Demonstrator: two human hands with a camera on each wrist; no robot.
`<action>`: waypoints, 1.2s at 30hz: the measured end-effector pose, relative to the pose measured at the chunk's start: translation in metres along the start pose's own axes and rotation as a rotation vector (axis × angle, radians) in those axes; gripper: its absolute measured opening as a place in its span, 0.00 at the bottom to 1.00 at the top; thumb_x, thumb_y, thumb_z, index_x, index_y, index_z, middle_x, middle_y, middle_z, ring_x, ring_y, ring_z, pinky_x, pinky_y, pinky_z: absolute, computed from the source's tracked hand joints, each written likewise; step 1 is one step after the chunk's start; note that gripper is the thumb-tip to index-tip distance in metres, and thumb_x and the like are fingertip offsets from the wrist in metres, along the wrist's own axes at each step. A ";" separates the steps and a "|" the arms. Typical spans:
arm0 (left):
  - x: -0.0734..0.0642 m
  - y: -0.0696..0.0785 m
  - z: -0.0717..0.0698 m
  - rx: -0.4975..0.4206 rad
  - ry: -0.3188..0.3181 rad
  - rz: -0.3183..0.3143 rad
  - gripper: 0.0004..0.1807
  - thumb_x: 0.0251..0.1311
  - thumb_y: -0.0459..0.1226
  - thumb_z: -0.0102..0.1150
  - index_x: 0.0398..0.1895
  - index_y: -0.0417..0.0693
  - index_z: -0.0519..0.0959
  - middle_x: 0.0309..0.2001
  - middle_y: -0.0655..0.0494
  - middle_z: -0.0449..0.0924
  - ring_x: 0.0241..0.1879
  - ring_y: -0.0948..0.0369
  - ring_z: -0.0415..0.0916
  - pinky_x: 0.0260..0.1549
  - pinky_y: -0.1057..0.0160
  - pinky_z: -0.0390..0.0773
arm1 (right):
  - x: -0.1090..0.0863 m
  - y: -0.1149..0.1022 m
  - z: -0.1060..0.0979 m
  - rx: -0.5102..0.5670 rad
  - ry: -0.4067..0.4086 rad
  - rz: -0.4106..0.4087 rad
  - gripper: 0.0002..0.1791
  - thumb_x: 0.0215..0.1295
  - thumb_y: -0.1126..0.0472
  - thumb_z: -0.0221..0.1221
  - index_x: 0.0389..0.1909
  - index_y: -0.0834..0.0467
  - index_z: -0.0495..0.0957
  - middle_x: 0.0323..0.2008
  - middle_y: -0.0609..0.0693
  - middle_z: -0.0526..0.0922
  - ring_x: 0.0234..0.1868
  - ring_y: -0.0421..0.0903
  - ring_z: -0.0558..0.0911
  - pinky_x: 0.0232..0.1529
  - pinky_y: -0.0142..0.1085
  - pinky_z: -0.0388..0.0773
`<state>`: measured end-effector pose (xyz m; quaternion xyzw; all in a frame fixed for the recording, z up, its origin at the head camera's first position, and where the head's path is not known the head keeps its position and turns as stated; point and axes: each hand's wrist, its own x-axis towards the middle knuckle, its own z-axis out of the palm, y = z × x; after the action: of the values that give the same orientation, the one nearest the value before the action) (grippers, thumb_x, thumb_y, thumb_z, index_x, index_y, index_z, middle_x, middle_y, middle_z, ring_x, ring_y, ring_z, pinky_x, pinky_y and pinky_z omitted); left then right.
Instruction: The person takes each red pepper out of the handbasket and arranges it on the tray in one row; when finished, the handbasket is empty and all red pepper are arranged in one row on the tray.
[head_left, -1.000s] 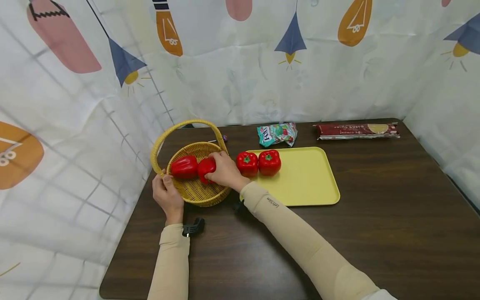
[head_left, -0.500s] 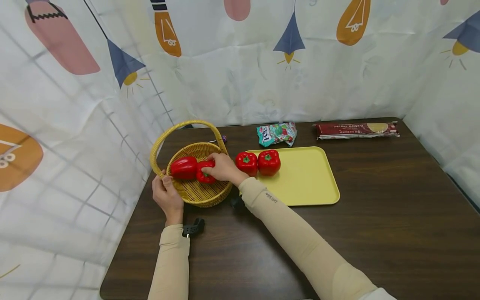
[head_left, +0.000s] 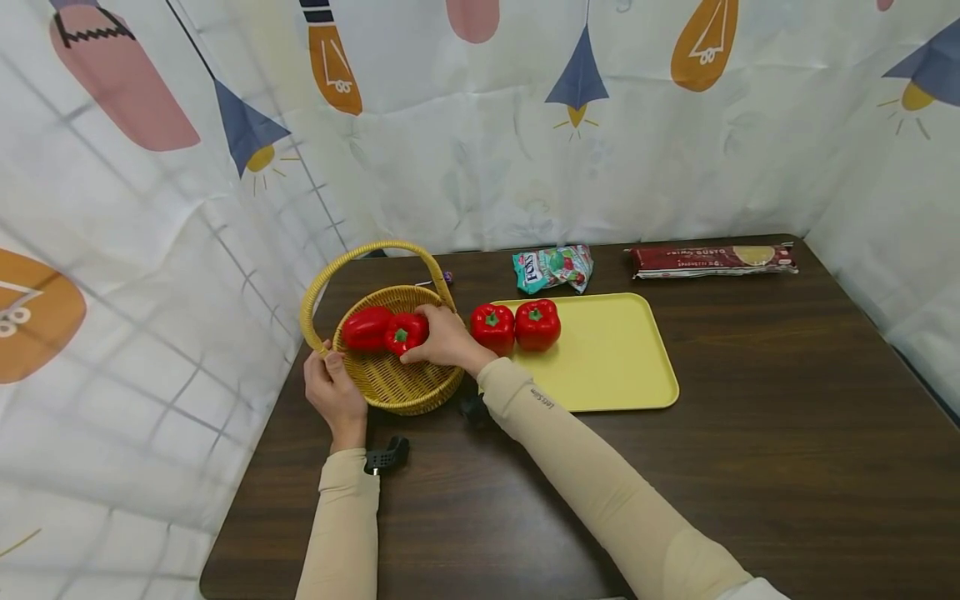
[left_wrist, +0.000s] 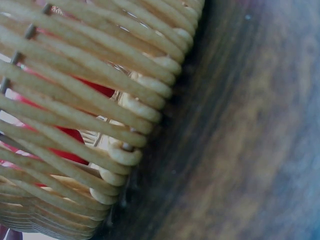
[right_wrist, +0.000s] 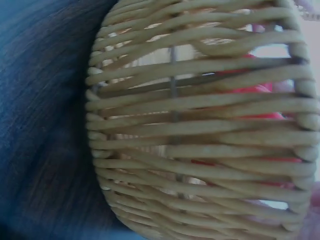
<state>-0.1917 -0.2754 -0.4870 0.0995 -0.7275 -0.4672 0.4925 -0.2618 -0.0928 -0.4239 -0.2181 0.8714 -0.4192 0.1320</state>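
A yellow wicker basket with a tall arched handle stands on the dark table. Two red bell peppers lie in it: one on its side at the left, the other, with its green stem facing up, on the right. My right hand reaches over the basket rim and grips this right pepper between thumb and fingers. At the basket's left side, my left hand pinches the rim by the foot of the handle. Both wrist views are filled by the woven wall, with red showing through the gaps.
Right of the basket, a yellow tray bears two more red bell peppers at its left end. Behind it lie a green candy bag and a long dark red packet. A patterned curtain hangs behind the table.
The right hand has turned the pepper it holds so its stem faces up, and has shifted it slightly left against the other pepper. The left hand has stayed at the rim.
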 end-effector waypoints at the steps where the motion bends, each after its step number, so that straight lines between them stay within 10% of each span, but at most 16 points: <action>1: 0.000 0.000 0.000 -0.002 0.001 0.000 0.31 0.72 0.52 0.48 0.33 0.27 0.76 0.49 0.34 0.77 0.54 0.42 0.73 0.56 0.62 0.67 | 0.000 0.000 0.002 -0.007 0.006 0.003 0.47 0.51 0.50 0.74 0.70 0.56 0.62 0.61 0.56 0.69 0.58 0.51 0.72 0.56 0.41 0.73; 18: -0.001 0.001 0.002 0.003 -0.011 0.007 0.33 0.70 0.55 0.47 0.33 0.28 0.77 0.49 0.36 0.78 0.53 0.43 0.73 0.56 0.60 0.68 | -0.008 -0.001 0.014 -0.120 0.132 -0.043 0.44 0.53 0.43 0.70 0.68 0.55 0.65 0.56 0.55 0.72 0.52 0.49 0.75 0.52 0.40 0.77; 36: -0.001 -0.002 0.001 0.007 0.007 -0.012 0.32 0.70 0.55 0.48 0.33 0.28 0.76 0.49 0.38 0.78 0.54 0.45 0.74 0.56 0.62 0.68 | -0.049 0.002 -0.016 0.171 0.182 -0.106 0.43 0.54 0.46 0.69 0.68 0.56 0.64 0.61 0.50 0.72 0.56 0.45 0.74 0.50 0.38 0.78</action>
<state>-0.1926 -0.2757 -0.4890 0.1072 -0.7267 -0.4671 0.4922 -0.2260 -0.0566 -0.4137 -0.2129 0.8282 -0.5163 0.0482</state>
